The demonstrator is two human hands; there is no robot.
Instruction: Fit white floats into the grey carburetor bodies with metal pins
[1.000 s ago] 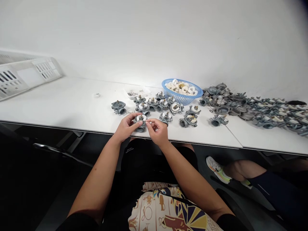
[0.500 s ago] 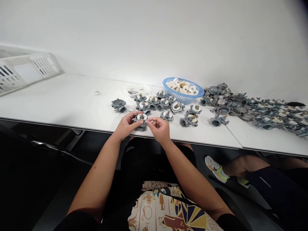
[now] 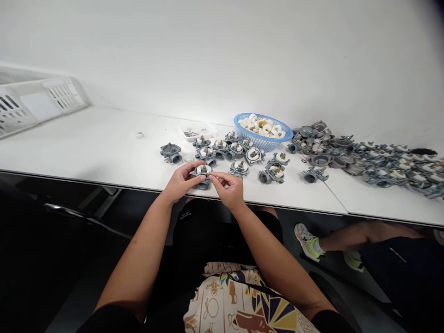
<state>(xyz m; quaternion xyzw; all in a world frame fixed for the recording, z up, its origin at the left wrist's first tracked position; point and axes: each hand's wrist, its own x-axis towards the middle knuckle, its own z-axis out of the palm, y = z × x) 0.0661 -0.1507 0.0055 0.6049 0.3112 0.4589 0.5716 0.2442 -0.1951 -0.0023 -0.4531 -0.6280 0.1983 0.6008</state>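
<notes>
A grey metal carburetor [image 3: 203,184] with a white ring-shaped float and a brass post on top stands near the table's front edge. My left hand [image 3: 183,181] grips it from the left, thumb in front and fingers behind. At its right side, my right hand [image 3: 227,187] has thumb and forefinger pinched together by the float's edge; whatever lies between those fingertips is too small to make out. Just behind stand several more carburetors [image 3: 205,153] with white floats. One carburetor [image 3: 170,152] to the left shows no white float on top.
A blue basket [image 3: 263,138] of white floats stands at the back, beside a clear tray [image 3: 204,131] of small metal parts. Carburetor bodies [image 3: 321,159] are heaped at the right. A white crate [image 3: 38,101] sits far left. Another person's leg [image 3: 357,236] is below the table, right.
Both hands stay at the carburetor, with the right fingertips shifted very slightly. The other person's leg below the table has moved a little.
</notes>
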